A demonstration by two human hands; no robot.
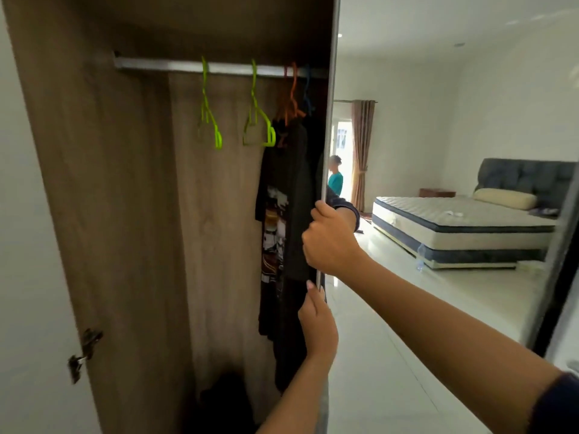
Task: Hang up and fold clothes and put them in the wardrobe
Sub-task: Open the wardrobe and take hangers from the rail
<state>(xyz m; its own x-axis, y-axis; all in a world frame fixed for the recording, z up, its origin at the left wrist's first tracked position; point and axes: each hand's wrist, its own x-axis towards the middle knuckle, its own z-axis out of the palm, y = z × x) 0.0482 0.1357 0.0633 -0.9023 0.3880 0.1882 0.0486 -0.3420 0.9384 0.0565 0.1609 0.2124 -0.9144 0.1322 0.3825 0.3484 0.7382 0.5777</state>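
Observation:
The wardrobe (125, 214) stands open, with a metal rail (163, 66) across the top. Two empty green hangers (213, 120) and an orange hanger (293, 98) hang on the rail. Dark clothes (282, 220) with a printed front hang at the right end. The mirrored sliding door (407, 126) covers the right side. My right hand (329, 239) grips the door's left edge at mid height. Just below it, my left hand (316, 321) holds the same edge, right beside the dark clothes, with one finger pointing up.
The mirror reflects a bed (463, 227), a brown curtain (362, 151), a person in a teal top (336, 180) by a doorway and white floor tiles. A hinged door (31, 277) with metal hinges stands at the left. Something dark lies on the wardrobe floor (225, 399).

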